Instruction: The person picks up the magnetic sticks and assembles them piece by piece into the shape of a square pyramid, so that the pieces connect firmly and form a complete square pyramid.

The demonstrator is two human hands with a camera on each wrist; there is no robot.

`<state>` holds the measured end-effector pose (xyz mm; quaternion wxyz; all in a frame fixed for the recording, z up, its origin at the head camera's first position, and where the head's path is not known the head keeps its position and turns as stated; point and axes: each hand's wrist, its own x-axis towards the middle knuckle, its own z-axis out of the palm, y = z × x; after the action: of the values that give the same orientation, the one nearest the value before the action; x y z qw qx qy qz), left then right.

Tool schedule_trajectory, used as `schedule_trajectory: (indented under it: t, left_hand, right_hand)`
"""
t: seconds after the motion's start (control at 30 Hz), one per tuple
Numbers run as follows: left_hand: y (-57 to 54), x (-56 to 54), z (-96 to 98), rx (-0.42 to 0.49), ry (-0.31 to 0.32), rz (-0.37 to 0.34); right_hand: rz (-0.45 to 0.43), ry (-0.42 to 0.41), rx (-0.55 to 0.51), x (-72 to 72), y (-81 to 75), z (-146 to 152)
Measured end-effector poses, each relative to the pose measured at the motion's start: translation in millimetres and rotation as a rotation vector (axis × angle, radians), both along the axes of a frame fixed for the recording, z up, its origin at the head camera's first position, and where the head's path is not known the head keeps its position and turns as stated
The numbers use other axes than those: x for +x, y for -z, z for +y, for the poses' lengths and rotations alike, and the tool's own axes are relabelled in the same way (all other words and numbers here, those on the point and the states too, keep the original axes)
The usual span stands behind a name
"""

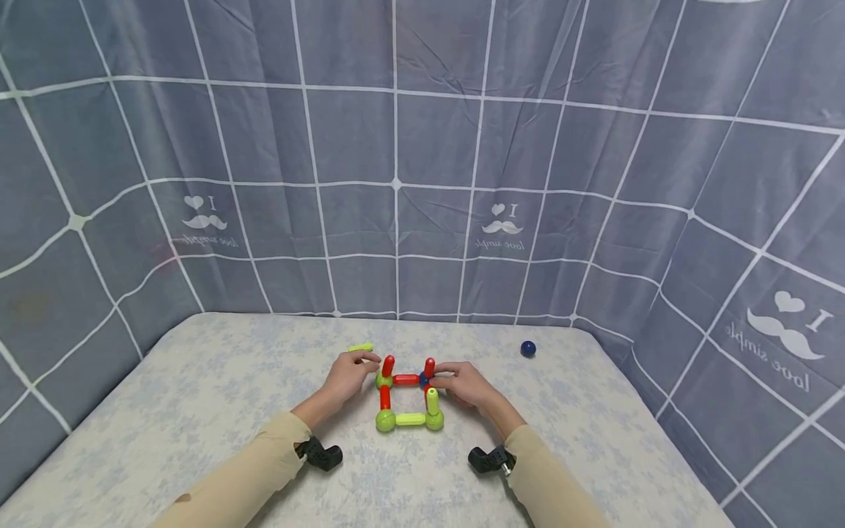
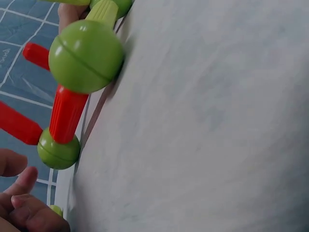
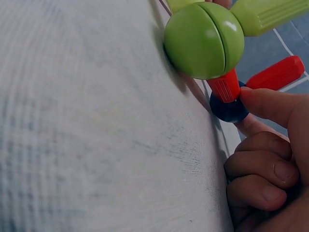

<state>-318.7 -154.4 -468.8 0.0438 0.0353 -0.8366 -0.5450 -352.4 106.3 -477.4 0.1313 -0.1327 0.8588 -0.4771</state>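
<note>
A square frame of toy balls and rods lies on the table. Green balls (image 1: 386,421) form its two front corners and back left corner; a blue ball (image 3: 227,110) is at the back right. Red rods (image 1: 405,380) join the back and sides, and a yellow-green rod (image 1: 411,419) spans the front. Upright rods, two red and one yellow-green (image 1: 432,401), rise from three corners. My right hand (image 1: 465,383) pinches the blue ball between thumb and finger, the thumb against the red rod's end. Beside the back left ball, my left hand (image 1: 350,375) is loosely curled, holding nothing.
A loose yellow-green rod (image 1: 360,347) lies just behind my left hand. Farther back on the right sits a loose dark blue ball (image 1: 528,349). The patterned tablecloth (image 1: 264,367) reaches to a grey checked curtain (image 1: 356,220) around the back and sides.
</note>
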Motion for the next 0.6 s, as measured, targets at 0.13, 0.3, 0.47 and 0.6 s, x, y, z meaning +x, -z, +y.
schedule_trajectory:
  t: [0.13,0.3,0.47,0.6]
  left_hand:
    - [-1.3,-11.7,-6.5,-0.007,-0.056,0.031]
    - [-1.6,-28.2,-15.7,-0.072,-0.135,0.054]
    - [1.4,-40.3,-21.6,-0.118,-0.167,0.051]
    - [4.9,-45.0,-23.3,-0.128,-0.171,0.033]
  right_hand:
    - [0.001,-0.009,-0.009,-2.0,1.2,1]
    - [-0.001,-0.015,-0.018,-3.5,0.6,2]
    - [-0.002,-0.004,-0.009,-3.1,1.5,1]
    - [-0.008,0.007,-0.011,-2.5,2.3,0]
